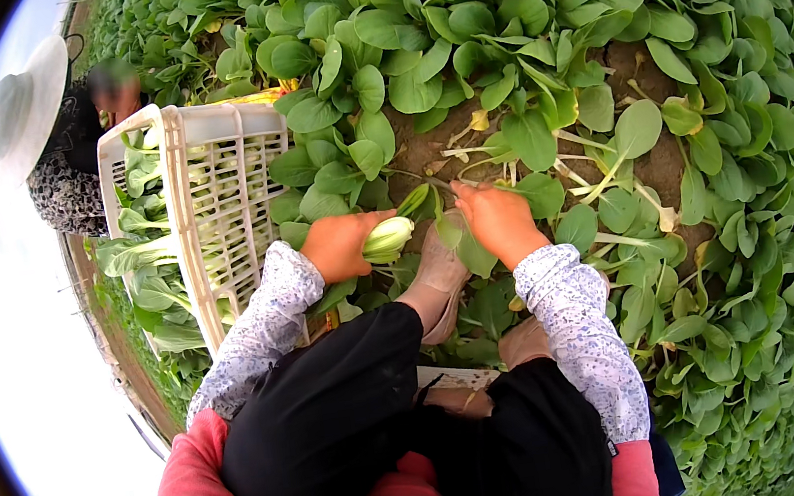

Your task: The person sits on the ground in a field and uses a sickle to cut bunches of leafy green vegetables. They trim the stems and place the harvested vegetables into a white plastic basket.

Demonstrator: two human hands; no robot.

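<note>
My left hand (342, 246) is closed round a head of bok choy (388, 240), its pale cut base pointing right and its leaves hidden behind the hand. Just to the right, above my shoe, my right hand (501, 223) is low over the soil with its fingers curled. A thin, dark strip runs from its fingertips toward the upper left; whether it is a blade or a stem I cannot tell. Green bok choy leaves (530, 139) and loose stalks lie around and beyond the right hand.
A white plastic crate (172, 167) filled with bok choy stands close on the left. Beyond it is another person in a wide white hat (52, 102). Dense bok choy plants (772, 232) cover the right side. Trimmed leaves and stalks lie on bare soil (649, 78).
</note>
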